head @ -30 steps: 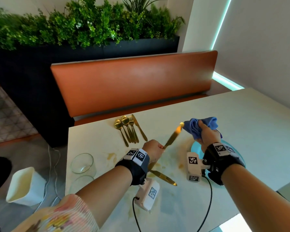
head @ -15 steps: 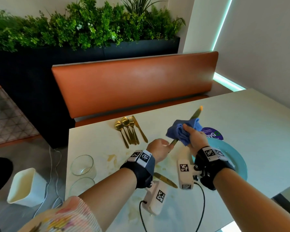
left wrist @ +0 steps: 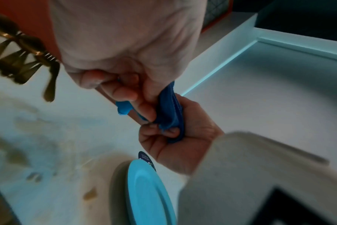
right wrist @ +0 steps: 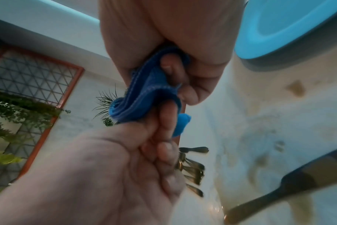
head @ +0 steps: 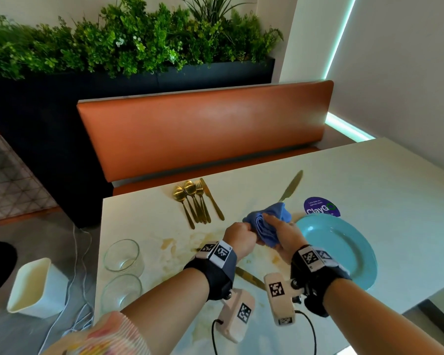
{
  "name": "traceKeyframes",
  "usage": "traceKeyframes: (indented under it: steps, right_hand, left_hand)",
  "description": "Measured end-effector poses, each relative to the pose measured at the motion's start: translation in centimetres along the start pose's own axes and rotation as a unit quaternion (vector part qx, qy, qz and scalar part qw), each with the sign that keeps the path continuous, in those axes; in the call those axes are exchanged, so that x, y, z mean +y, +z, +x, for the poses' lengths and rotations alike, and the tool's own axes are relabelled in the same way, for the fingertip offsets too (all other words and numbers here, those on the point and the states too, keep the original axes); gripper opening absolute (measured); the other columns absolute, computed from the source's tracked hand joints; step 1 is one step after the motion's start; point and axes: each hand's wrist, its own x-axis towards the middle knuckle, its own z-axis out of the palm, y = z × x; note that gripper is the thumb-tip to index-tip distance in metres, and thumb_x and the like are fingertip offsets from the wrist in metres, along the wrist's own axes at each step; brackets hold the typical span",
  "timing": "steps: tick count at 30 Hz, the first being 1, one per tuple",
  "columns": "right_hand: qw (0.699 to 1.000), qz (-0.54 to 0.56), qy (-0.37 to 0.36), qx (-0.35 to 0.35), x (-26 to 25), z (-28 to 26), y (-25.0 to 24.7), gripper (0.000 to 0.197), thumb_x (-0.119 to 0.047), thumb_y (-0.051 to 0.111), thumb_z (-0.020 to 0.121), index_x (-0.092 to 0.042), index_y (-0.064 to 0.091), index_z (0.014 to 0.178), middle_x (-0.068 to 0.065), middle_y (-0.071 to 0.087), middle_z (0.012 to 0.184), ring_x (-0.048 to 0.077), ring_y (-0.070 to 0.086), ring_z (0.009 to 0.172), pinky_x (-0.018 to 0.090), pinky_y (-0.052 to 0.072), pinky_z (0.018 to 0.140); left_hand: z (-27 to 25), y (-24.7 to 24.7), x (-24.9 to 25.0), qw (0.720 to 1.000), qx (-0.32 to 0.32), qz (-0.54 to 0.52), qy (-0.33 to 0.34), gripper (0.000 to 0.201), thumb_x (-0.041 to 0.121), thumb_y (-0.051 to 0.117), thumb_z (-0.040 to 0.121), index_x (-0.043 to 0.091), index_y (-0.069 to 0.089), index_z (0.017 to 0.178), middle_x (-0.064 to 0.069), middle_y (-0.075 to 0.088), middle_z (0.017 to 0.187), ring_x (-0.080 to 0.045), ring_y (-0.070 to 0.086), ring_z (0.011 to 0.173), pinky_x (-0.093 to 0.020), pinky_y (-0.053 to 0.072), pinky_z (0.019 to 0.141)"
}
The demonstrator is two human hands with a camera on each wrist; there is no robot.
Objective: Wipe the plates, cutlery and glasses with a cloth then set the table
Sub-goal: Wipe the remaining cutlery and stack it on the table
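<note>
Since a second ago my right hand (head: 283, 235) has slid the blue cloth (head: 268, 224) down the gold knife (head: 291, 186) until it sits against my left hand (head: 240, 238), and the bare blade now sticks out past the cloth, up and away from me. My left hand is fisted around the knife's handle. My right hand is curled around the bunched cloth, which wraps the knife's lower part; in the right wrist view my fingers (right wrist: 170, 67) dig into the cloth's folds. In the left wrist view the two hands touch, with cloth squeezed between them.

Just right of my right hand lies the teal plate (head: 344, 248), flat on the table (head: 369, 175), and beyond it a purple round sticker (head: 321, 206). Ahead and left of my left hand lies a bunch of gold cutlery (head: 196, 201), spoons, forks and a knife side by side. Under my wrists a second gold knife (head: 250, 278) lies on the table amid brownish smears. Left of my left forearm stand two clear glasses (head: 122, 257), one nearer me than the other. A white bin (head: 36, 288) sits on the floor further left.
</note>
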Motion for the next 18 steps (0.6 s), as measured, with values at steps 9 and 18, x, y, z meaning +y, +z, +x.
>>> traceKeyframes:
  steps: [9, 18]
  right_hand:
    - [0.940, -0.335, -0.006, -0.069, -0.6, 2.1, -1.7, 0.024, -0.020, 0.072, 0.080, -0.009, 0.053, 0.070, 0.005, 0.059, 0.068, 0.015, 0.055, 0.058, 0.018, 0.046, 0.046]
    - [0.908, -0.383, -0.005, -0.170, -1.1, 6.7, 0.5, 0.017, -0.005, 0.078, 0.070, -0.010, 0.063, 0.074, 0.017, 0.066, 0.094, 0.029, 0.063, 0.085, 0.044, 0.053, 0.088]
  left_hand:
    - [3.2, -3.4, -0.6, 0.998, -0.004, 0.039, -0.046, 0.025, 0.019, 0.051, 0.095, 0.011, 0.068, 0.112, -0.004, 0.071, 0.107, -0.015, 0.060, 0.082, -0.020, 0.044, 0.067]
    - [8.5, -2.0, 0.9, 0.992, 0.046, -0.104, -0.052, 0.021, 0.018, 0.057, 0.090, 0.013, 0.069, 0.106, -0.008, 0.068, 0.109, -0.012, 0.053, 0.077, -0.015, 0.042, 0.063]
